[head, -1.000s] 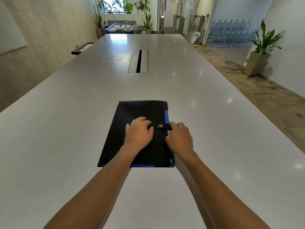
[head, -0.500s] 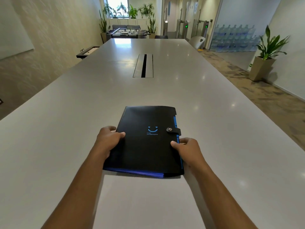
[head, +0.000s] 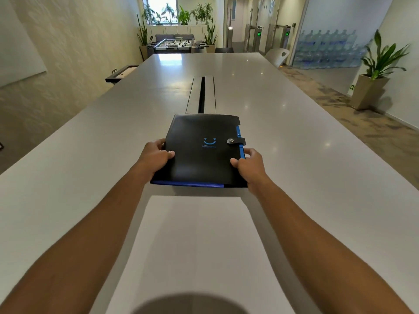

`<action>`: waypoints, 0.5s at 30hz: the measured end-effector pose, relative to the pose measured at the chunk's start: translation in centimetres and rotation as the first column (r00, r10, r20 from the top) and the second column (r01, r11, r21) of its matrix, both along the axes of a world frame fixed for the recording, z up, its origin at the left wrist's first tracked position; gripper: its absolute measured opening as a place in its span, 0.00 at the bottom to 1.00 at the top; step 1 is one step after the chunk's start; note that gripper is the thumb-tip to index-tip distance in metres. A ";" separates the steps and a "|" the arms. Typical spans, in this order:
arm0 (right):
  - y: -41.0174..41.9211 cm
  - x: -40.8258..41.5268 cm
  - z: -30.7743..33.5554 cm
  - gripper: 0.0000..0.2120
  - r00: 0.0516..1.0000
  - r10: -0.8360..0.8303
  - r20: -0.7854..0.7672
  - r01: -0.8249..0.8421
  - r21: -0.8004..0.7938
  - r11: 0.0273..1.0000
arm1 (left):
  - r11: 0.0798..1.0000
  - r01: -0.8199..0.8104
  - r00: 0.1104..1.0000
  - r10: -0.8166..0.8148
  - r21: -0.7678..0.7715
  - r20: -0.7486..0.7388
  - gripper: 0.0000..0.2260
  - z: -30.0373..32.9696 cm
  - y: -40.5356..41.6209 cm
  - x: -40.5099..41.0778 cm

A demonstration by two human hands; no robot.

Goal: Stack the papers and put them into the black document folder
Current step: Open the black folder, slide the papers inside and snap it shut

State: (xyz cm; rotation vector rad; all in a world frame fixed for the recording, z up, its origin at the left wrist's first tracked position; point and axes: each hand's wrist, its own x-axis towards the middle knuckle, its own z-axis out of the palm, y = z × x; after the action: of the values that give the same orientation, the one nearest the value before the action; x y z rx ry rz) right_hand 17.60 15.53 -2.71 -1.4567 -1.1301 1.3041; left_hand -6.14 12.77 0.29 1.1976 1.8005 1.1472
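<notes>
Mid-frame, over the long grey table (head: 294, 137): black document folder (head: 201, 159) held at both side edges, snap strap (head: 236, 140) fastened.
Left hand (head: 156, 156) clamps the left edge, thumb on the cover; right hand (head: 249, 165) pinches the right edge just below the strap. No loose papers are visible; blue edges show along the near side, so they are probably inside. To finish well: keep it level, grip even, lower the near edge first, then release.

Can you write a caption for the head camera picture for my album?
Both hands, left hand and right hand, hold the snapped-shut black document folder over the long white table.
</notes>
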 end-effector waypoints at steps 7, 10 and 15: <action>8.3 -2.8 -2.3 0.24 0.978 -0.013 0.206 0.002 0.052 0.999 | 0.999 -0.031 0.975 0.022 -0.039 -0.221 0.18 -3.4 8.2 -3.0; 10.5 -3.6 -3.2 0.24 0.947 -0.024 0.320 -0.003 0.084 0.996 | 0.997 -0.010 0.942 -0.014 -0.070 -0.336 0.17 -4.6 10.7 -3.2; 12.8 -4.6 -3.5 0.23 0.804 -0.026 0.595 -0.078 0.149 0.986 | 0.999 0.010 0.880 -0.034 -0.053 -0.473 0.17 -5.9 14.1 -3.4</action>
State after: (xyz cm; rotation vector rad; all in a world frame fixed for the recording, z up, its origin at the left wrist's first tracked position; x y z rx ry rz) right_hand 12.96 28.37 -6.19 -1.7833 -1.6249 0.7401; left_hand -9.58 26.84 -5.58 1.5664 2.1488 0.8325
